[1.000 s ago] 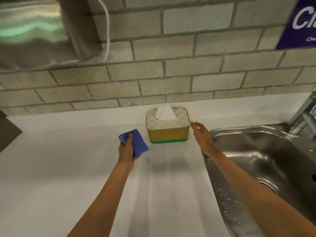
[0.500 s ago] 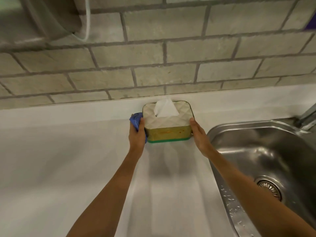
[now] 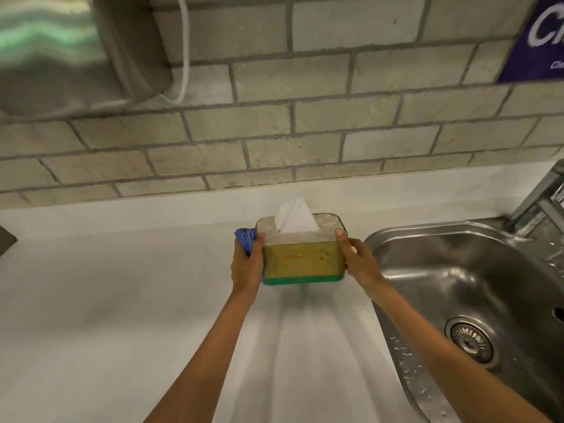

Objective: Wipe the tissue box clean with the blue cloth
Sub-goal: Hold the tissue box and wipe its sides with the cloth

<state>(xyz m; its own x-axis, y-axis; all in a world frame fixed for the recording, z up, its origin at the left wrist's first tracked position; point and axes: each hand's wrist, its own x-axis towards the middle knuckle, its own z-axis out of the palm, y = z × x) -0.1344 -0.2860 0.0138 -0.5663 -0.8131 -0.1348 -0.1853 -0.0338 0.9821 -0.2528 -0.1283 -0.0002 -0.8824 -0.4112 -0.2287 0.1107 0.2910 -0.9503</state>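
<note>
The tissue box [image 3: 300,262] has yellow-olive sides, a green base band and a pale top with a white tissue sticking up. Reddish smears mark its front face. It is held between both hands, tilted toward me, seemingly lifted slightly off the white counter [image 3: 122,300]. My left hand [image 3: 247,265] presses the bunched blue cloth [image 3: 245,239] against the box's left end. My right hand [image 3: 355,257] grips the right end, thumb on the top edge.
A steel sink [image 3: 470,288] with a drain lies directly right of the box, its tap [image 3: 540,206] at the far right. A brick wall stands behind. A metal dispenser [image 3: 61,53] with a white cable hangs upper left. A purple sign [image 3: 537,38] sits upper right.
Both hands closed in on the box: the left brought the cloth to its left end, the right took the right end. The box is now tilted toward me and pulled a little nearer.
</note>
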